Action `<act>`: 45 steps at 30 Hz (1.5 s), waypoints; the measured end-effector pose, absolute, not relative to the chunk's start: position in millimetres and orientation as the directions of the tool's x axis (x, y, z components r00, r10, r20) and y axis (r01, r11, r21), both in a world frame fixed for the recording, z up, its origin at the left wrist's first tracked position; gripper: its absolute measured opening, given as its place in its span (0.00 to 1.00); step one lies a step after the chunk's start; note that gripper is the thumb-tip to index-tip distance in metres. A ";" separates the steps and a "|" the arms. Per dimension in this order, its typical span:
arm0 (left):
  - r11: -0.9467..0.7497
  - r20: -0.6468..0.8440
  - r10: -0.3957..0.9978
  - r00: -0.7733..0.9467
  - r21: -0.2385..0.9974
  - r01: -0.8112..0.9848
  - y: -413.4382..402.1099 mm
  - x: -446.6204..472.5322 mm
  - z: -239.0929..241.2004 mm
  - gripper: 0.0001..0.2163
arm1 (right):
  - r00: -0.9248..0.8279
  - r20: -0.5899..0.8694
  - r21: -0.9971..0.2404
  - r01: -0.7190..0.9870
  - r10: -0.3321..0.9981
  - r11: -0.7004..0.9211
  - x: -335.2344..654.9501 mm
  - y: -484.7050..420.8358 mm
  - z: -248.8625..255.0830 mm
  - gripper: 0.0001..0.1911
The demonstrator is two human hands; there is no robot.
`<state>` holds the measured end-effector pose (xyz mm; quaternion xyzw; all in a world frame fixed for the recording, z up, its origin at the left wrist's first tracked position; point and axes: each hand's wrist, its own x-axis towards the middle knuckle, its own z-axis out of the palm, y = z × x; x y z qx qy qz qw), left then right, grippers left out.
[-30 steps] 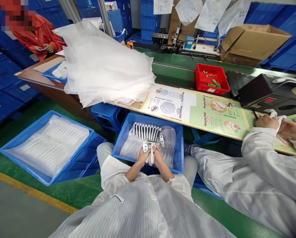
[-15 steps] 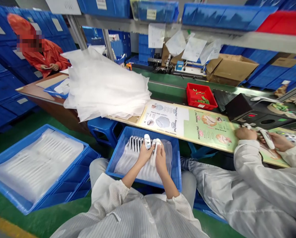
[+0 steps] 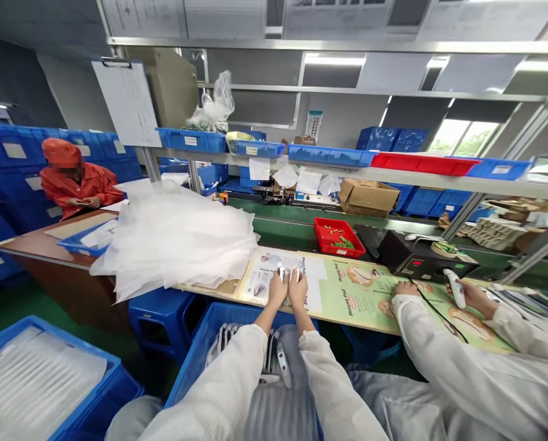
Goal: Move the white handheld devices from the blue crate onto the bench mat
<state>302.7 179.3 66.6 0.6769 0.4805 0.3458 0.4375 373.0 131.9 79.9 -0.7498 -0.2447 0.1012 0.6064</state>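
Note:
Both my hands reach forward over the near edge of the printed mat [image 3: 317, 288], side by side. My left hand [image 3: 277, 291] is closed round a white handheld device [image 3: 281, 273], whose upper end shows above the fingers. Another white device [image 3: 295, 274] is in my right hand [image 3: 298, 293], also closed. Below my forearms a blue bin [image 3: 195, 352] rests at my lap. Inside it lie several more white devices with dark parts, one of them loose [image 3: 283, 362] on a translucent sheet [image 3: 278, 407].
A heap of white foam sheets [image 3: 177, 236] covers the table's left part. A red tray [image 3: 338, 237] of small green pieces and a black box [image 3: 423, 257] stand right. A co-worker's hand [image 3: 474, 297] holds a similar device. Another blue bin [image 3: 113, 367] sits lower left.
My hands have moved forward with the devices, from above the blue bin to over the mat. The view has tilted up. A loose device now lies in the bin.

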 end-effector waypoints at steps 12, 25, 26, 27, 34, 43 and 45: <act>-0.191 0.117 0.975 0.190 0.877 0.441 192.1 290.3 70.0 0.20 | 0.785 0.354 -0.736 0.570 0.509 -0.366 364.0 135.1 66.2 0.34; -0.322 0.319 0.945 0.073 0.862 0.391 220.4 239.4 52.9 0.15 | 0.434 0.219 -0.272 0.887 0.874 -0.372 329.3 126.9 66.5 0.35; -0.323 0.318 0.944 0.082 0.855 0.406 221.6 238.4 51.6 0.14 | 0.427 0.227 -0.267 0.891 0.875 -0.366 342.7 122.6 66.5 0.35; -0.320 0.317 0.945 0.080 0.849 0.421 222.9 237.6 50.3 0.14 | 0.433 0.233 -0.265 0.890 0.871 -0.372 361.1 116.0 66.8 0.35; -0.409 0.359 0.913 0.196 0.791 0.455 221.0 242.0 46.3 0.12 | 0.756 0.311 -0.291 0.652 0.576 -0.700 573.1 12.4 76.9 0.33; -0.430 0.303 0.902 0.308 0.703 0.567 212.0 255.1 55.6 0.12 | 0.819 0.372 -0.255 0.543 0.438 -0.800 683.8 -58.1 66.2 0.37; -0.432 0.296 0.900 0.321 0.708 0.558 211.3 254.9 54.6 0.12 | 0.718 0.551 -0.278 0.638 0.424 -0.718 644.3 -57.6 47.7 0.39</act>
